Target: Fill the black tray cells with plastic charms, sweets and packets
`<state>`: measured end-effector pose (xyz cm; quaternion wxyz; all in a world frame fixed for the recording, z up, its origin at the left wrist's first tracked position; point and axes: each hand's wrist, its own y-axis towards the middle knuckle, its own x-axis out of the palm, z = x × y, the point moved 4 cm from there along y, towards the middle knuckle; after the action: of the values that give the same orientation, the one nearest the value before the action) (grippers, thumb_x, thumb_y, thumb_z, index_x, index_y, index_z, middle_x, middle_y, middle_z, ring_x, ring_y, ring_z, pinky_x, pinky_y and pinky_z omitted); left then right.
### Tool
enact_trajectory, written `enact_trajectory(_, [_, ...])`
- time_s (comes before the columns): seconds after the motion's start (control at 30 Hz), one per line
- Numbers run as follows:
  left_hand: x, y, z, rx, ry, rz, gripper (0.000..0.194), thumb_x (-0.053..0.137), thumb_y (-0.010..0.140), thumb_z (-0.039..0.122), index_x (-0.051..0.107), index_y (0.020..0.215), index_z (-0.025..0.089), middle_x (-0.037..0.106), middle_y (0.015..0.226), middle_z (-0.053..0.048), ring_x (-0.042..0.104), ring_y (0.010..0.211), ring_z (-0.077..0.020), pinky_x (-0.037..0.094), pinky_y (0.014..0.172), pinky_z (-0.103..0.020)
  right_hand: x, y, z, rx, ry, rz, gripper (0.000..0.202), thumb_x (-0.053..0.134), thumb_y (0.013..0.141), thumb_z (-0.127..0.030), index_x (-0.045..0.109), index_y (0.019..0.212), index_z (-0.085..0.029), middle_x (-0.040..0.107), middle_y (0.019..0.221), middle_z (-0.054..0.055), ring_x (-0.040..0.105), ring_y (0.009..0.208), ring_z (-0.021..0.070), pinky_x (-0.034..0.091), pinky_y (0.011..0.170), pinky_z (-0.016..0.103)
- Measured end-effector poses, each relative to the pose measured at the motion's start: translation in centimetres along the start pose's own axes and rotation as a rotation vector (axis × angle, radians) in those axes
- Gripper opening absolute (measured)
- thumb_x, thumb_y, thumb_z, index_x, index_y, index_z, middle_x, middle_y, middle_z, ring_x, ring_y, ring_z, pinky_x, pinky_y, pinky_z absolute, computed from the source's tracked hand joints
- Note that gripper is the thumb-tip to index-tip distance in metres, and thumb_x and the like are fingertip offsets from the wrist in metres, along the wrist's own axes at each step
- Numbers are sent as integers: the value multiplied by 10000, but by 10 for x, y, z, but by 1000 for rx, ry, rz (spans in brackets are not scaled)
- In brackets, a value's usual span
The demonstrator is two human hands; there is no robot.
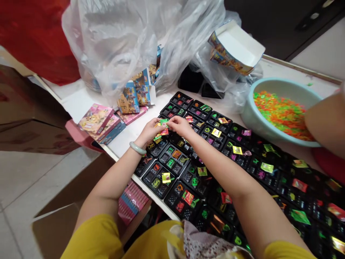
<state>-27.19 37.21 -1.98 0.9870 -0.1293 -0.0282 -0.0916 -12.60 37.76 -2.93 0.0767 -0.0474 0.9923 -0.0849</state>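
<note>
My left hand [149, 133], with a pale bangle [137, 148] at the wrist, is closed around several small shiny packets [163, 131] in red, yellow and green. Close beside it, the fingertips of my right hand [181, 126] pinch the edge of a green packet [163, 122]. Both hands are over the far left part of rows of black plastic trays [161, 192]. Small bright plastic pieces lie in the tray compartments. On many trays rests one packet, such as a yellow packet [166, 177] and a red packet [188, 197].
A pale blue basin [246, 111] full of orange and green pieces stands at the right. Printed boxes [128, 98] and clear plastic bags [113, 43] are behind the trays. Flat pink boxes [95, 118] lie at the left table edge. An open carton [54, 226] is below.
</note>
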Motion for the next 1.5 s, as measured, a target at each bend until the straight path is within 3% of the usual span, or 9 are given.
enact_trajectory(0.23, [2, 16, 3, -55, -64, 44, 404, 805, 504, 266, 570, 810, 144, 640, 649, 10, 583, 571, -104, 445, 575, -222, -57, 63, -3, 6, -420, 323, 69, 623, 777, -246, 581, 767, -192, 647, 766, -3, 611, 763, 164, 465, 752, 300])
enact_trajectory(0.47, [7, 34, 7, -59, -102, 33, 376, 817, 495, 265, 603, 778, 139, 635, 645, 24, 582, 562, -91, 462, 581, -219, -61, 70, -19, -9, -633, 233, 139, 672, 793, -262, 657, 897, -171, 695, 973, 86, 634, 954, 227, 458, 884, 366])
enact_trajectory(0.67, [16, 55, 0, -49, -119, 58, 406, 803, 499, 185, 603, 846, 121, 675, 664, -16, 632, 586, -119, 492, 610, -239, -33, 30, -12, 98, -33, -104, 72, 667, 782, -239, 624, 777, -182, 658, 685, -20, 606, 618, 110, 459, 551, 214])
enact_trajectory(0.8, [27, 61, 0, -67, -137, 39, 334, 766, 529, 137, 603, 820, 112, 678, 664, -20, 626, 571, -109, 491, 602, -232, -42, 37, -6, 86, 39, 51, 50, 618, 782, -191, 583, 747, -182, 617, 638, -42, 583, 585, 96, 460, 543, 202])
enact_trajectory(1.0, [30, 59, 6, -124, -188, 39, 318, 740, 550, 114, 598, 835, 122, 685, 671, -27, 637, 592, -119, 493, 593, -231, -96, 92, -8, -25, -373, 437, 93, 631, 764, -204, 642, 852, -177, 688, 856, 17, 638, 829, 172, 498, 807, 320])
enact_trajectory(1.23, [23, 51, 9, -123, -148, 36, 346, 774, 551, 173, 595, 843, 126, 676, 694, -18, 623, 596, -106, 479, 580, -214, -122, 136, -15, 164, -555, 432, 102, 630, 775, -174, 678, 863, -191, 701, 975, 67, 637, 972, 227, 475, 893, 367])
enact_trajectory(1.37, [19, 48, 11, -106, -108, 23, 351, 771, 575, 208, 588, 867, 140, 660, 701, -11, 608, 600, -108, 468, 578, -223, -114, 104, -21, 14, -430, 423, 157, 581, 814, -153, 671, 941, -175, 665, 1102, 82, 598, 1064, 206, 430, 980, 363])
enact_trajectory(1.43, [25, 44, 15, -68, -69, 20, 332, 761, 589, 225, 592, 864, 146, 652, 726, -7, 594, 613, -107, 467, 599, -233, -96, 66, -16, -2, -105, 303, 101, 595, 830, -190, 653, 910, -171, 678, 1022, 58, 616, 979, 167, 462, 923, 318])
enact_trajectory(1.5, [41, 36, 22, 42, 39, 17, 281, 736, 629, 243, 603, 860, 157, 645, 767, -6, 590, 665, -116, 477, 655, -251, -70, 18, -3, 185, 361, 131, 135, 534, 901, -300, 623, 927, -201, 683, 938, 19, 634, 819, 131, 500, 799, 297])
